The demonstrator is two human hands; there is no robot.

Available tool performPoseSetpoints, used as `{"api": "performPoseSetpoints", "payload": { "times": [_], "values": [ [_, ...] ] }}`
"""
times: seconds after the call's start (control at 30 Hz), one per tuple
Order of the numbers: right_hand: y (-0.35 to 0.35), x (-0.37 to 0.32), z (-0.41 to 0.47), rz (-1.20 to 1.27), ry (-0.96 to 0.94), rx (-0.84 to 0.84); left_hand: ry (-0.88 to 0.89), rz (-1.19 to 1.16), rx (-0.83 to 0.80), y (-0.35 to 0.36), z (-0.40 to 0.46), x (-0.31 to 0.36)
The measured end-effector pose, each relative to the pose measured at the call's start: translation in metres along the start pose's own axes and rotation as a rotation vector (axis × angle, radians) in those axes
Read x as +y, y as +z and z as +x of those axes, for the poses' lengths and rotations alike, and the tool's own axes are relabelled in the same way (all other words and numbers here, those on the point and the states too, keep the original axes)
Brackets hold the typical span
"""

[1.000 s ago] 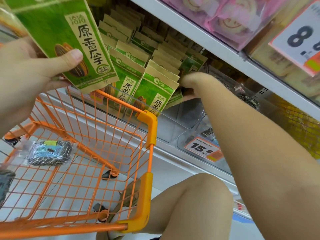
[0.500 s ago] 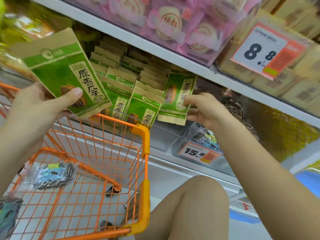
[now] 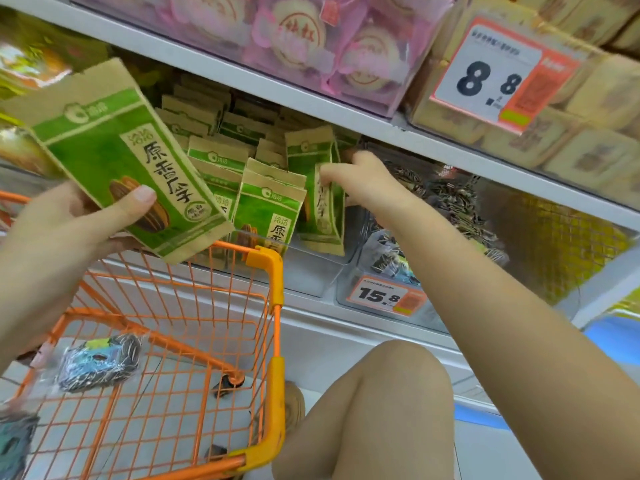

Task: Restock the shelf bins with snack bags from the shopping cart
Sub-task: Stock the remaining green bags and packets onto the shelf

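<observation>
Two green snack bags are in the person's hands. At the left of the frame the left hand (image 3: pixel 52 233) grips one green bag (image 3: pixel 131 168) above the orange shopping cart (image 3: pixel 266 271), thumb on its front. At the centre the right hand (image 3: pixel 367 178) seems to pinch a second green bag (image 3: pixel 322 209) standing in the clear shelf bin (image 3: pixel 311 268) with other bags. A dark seed packet (image 3: pixel 97 362) lies in the cart.

Bright, even store light; soft motion blur throughout, wide-angle bending at edges.
</observation>
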State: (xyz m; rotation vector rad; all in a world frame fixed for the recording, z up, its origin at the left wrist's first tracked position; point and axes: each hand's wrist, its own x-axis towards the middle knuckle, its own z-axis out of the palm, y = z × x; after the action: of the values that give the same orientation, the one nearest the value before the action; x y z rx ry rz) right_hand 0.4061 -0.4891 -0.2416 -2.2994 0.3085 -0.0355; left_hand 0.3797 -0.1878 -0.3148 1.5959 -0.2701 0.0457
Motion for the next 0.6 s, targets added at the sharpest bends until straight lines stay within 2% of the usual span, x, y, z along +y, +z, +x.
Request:
{"api": "performPoseSetpoints", "payload": {
  "times": [0.1, 0.2, 0.3, 0.47, 0.6],
  "values": [
    [0.004, 0.006, -0.002, -0.141, -0.096, 0.044, -0.028, -0.157, -0.152, 0.033, -0.006, 0.023],
    [-0.001, 0.014, -0.01, -0.277, -0.194, 0.229, -0.076, -0.139, -0.379, 0.065, -0.003, 0.038],
    [-0.015, 0.026, -0.017, -0.12, -0.281, 0.262, -0.125, -0.035, -0.444, 0.097, 0.006, 0.046],
    [-0.034, 0.042, -0.036, 0.29, -0.364, 0.197, -0.002, 0.157, -0.342, 0.14, 0.021, 0.055],
    [-0.04, 0.047, -0.041, 0.391, -0.383, 0.203, 0.16, 0.336, -0.15, 0.16, 0.027, 0.056]
  ]
}}
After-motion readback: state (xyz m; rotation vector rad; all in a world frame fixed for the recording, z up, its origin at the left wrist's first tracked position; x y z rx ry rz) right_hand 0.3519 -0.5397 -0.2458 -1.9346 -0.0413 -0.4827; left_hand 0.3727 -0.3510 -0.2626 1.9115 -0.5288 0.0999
